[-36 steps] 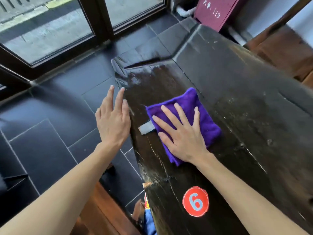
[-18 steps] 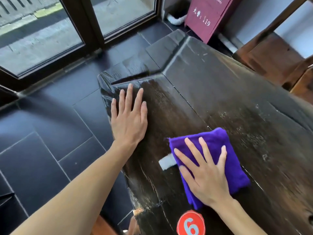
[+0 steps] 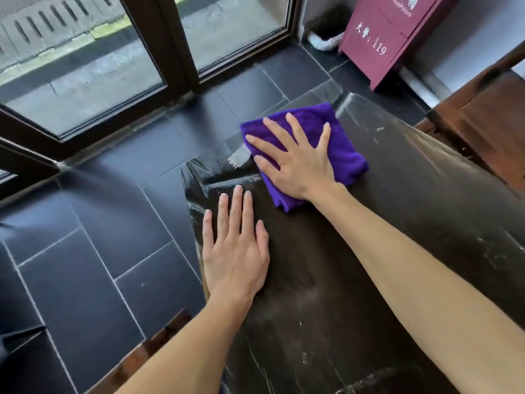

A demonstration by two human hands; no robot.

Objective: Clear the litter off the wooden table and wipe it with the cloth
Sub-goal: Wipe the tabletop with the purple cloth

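Hands, both flat on the dark wooden table [image 3: 412,223]. Right hand [image 3: 295,163] spread wide, fingers straight, pressed down on the purple cloth [image 3: 341,149], gripping nothing. Cloth folded, lying at the far end of the table, close to the corner, with a small white tag [image 3: 238,160] poking out on its left side. Left hand [image 3: 234,251] laid palm down near the table's left edge, fingers straight and close together, holding nothing. Tabletop maybe damp or just shiny; too blurry to tell. Dark floor tiles [image 3: 99,251] below, window [image 3: 85,66] beyond.
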